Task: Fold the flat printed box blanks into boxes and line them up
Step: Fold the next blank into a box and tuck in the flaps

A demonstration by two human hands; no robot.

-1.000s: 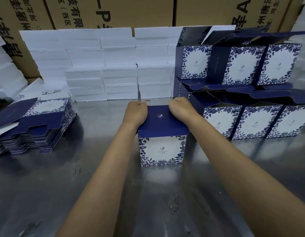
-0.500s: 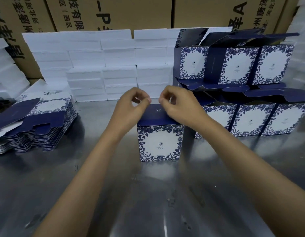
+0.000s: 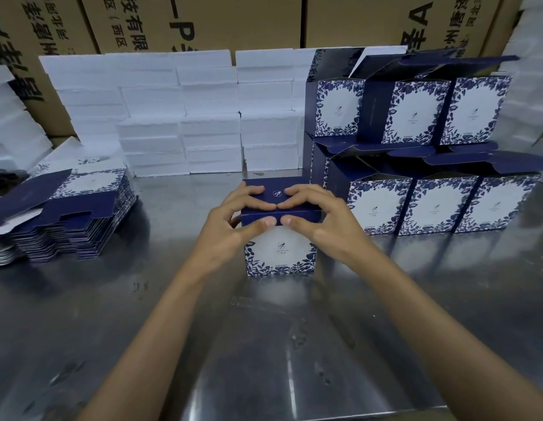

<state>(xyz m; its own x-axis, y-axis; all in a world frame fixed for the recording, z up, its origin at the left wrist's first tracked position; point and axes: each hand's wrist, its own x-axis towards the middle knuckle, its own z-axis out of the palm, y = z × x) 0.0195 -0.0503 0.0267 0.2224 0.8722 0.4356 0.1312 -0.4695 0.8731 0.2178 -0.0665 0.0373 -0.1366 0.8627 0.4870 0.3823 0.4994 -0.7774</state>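
A single folded box [image 3: 281, 253] is stood upright in the middle of the shiny metal desk [image 3: 264, 344], just in front of the rows already done. Its front face is white in the centre with a small logo and is framed by dark blue leaf print, and the lid on top is solid navy with a tiny white emblem. The lid is being pressed down by both hands: the left hand [image 3: 230, 226] and the right hand [image 3: 328, 226] are each curled over the top edge, fingers laid on the lid and thumbs pinched against the front flap, thumb tips nearly touching, so each grip is closed around the box top. Off to the right, finished boxes [image 3: 440, 205] are lined up in two stacked rows with their navy lids left open. On the left a pile of flat blanks [image 3: 66, 214] is stacked, same blue and white print. White foam blocks [image 3: 173, 117] are piled along the back, with brown cartons [image 3: 233, 22] behind them.
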